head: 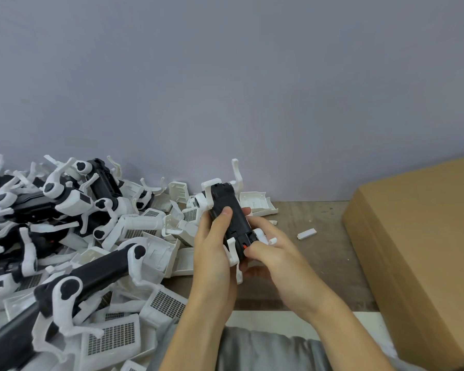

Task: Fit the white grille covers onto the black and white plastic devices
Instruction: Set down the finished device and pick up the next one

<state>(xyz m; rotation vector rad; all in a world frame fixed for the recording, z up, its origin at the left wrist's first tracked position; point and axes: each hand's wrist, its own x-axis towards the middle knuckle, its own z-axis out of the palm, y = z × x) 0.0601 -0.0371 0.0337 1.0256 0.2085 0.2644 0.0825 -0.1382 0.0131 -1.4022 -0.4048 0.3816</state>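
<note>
I hold one black and white plastic device (227,207) upright over the table, black body toward me, white legs sticking out at top and bottom. My left hand (212,253) grips its left side, thumb lying on the black face. My right hand (273,253) grips the lower right end, thumb pressing near a small orange button. A pile of more devices (91,274) and several white grille covers (113,338) fills the left side of the table. No grille cover is visible in my hands.
A large brown cardboard box (418,258) stands at the right. A small white plastic piece (306,233) lies on the wooden table (319,253) between my hands and the box. A grey wall rises directly behind the table.
</note>
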